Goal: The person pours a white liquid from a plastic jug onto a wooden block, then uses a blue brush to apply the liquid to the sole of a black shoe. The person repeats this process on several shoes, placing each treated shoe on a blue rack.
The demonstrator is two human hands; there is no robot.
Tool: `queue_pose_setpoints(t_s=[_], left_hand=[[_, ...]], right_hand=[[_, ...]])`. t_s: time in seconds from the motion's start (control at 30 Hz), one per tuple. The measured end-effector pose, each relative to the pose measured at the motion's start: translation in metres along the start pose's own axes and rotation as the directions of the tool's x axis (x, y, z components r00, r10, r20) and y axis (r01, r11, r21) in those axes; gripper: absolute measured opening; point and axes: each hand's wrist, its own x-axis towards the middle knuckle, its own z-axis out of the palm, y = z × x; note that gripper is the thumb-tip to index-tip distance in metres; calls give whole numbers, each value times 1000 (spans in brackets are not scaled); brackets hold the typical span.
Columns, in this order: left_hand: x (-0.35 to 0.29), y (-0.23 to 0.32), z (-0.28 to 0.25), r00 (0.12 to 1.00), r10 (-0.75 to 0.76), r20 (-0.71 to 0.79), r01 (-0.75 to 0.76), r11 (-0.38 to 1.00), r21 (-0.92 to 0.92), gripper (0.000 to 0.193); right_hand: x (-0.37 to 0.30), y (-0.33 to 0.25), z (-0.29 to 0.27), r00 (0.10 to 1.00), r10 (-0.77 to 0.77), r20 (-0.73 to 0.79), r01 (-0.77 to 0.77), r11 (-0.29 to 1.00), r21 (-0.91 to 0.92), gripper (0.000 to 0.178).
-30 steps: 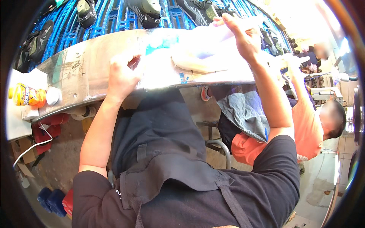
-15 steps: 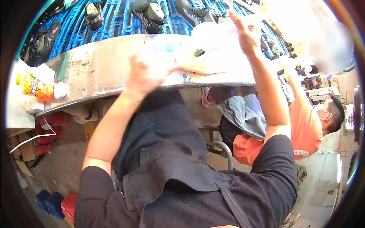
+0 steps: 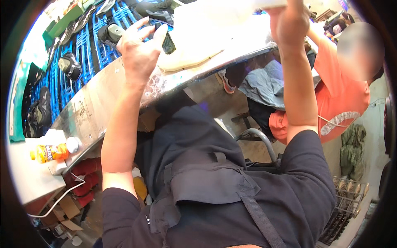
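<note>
My left hand (image 3: 140, 51) is raised over the table edge beside the blue conveyor, its fingers and thumb apart with nothing seen between them. Close to its thumb is a long dark piece (image 3: 168, 44) with a textured face. Beneath that, a cream curved piece (image 3: 188, 61) lies along the edge of the table (image 3: 93, 95). My right hand (image 3: 292, 25) is up at the top of the view, fingers bent against a pale thing (image 3: 269, 4) washed out by glare; its kind cannot be made out.
Dark shoes (image 3: 69, 66) with pale insides sit on the blue slatted conveyor (image 3: 84, 51). An orange bottle (image 3: 51, 153) with a white cap lies at the left. A person in an orange shirt (image 3: 339, 78) works at the right. A metal tube frame (image 3: 264, 142) stands below the table.
My view has turned, so the table slants and more conveyor shows at left. The left hand has risen beside the conveyor shoes with fingers spread; the right hand has moved up and right.
</note>
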Motion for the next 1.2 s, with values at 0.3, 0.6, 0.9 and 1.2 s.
queue_pose_setpoints(t_s=[0.3,0.6,0.9,1.2], left_hand=[[11,1,14,962,-53,266,57,998,-7,42],[-7,12,17,956,-117,270,131,991,-37,35],[-10,13,15,956,-28,293,15,999,47,22],[-6,17,11,950,-68,305,74,997,-8,22]], right_hand=[[-131,6,-117,866,411,283,-200,805,-559,25],[-262,134,-222,70,996,-54,-341,-27,-940,77],[-424,242,-318,154,984,-84,-467,-3,-884,33],[-416,242,-308,140,986,-88,-398,-25,-917,37]])
